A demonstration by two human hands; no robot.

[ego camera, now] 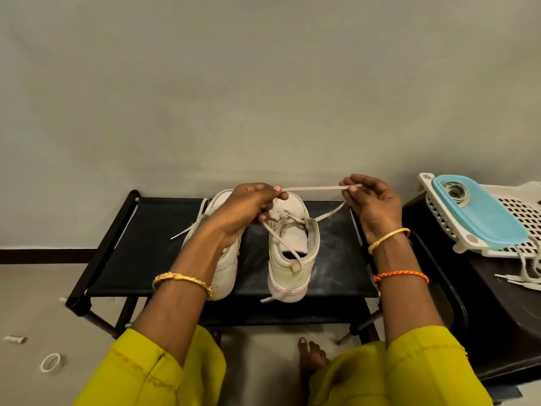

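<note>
You hold the lace taut between both hands, above the shoe.

Your left hand [251,208] pinches the lace [314,189] at the fingertips, and your right hand [373,206] pinches it further along. The span between them runs level, left to right, over the shoe [292,259]. From each hand the slack drops toward the eyelets. The shoe stands on the rack [117,259] with its toe toward the wall and its heel toward you, so its long axis runs away from you. A second shoe [225,276] sits just beside it, partly under your left forearm. If you pull too hard, the light shoe could probably tip or slide on the fabric shelf. A loose pinch would let the lace slip and slacken.
</note>
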